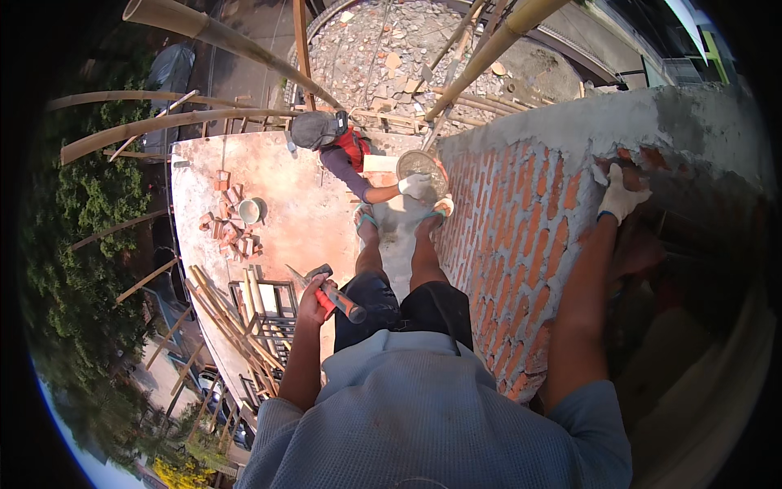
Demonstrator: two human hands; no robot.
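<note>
My bare left hand (312, 301) is closed around a hammer (346, 303) with a dark head and an orange-and-grey handle. A pointed tool with a red grip (324, 300) lies against it in the same hand; its exact kind is unclear. On the far right, my right hand (622, 196), in a white glove, rests with fingers apart at the broken upper edge of a brick wall (521, 236). Grey mortar (570, 130) coats the wall's top. Ahead of my feet, a co-worker's gloved hand touches a round bucket (422, 169) of grey mix.
A co-worker in a cap and red vest (352, 151) crouches ahead. Broken bricks (232, 224) and a pale bowl (250, 211) lie to the left. Bamboo poles (236, 326) and a metal frame (281, 306) sit nearer. Scaffold poles (220, 37) cross above the slab's edge; rubble (399, 65) lies beyond.
</note>
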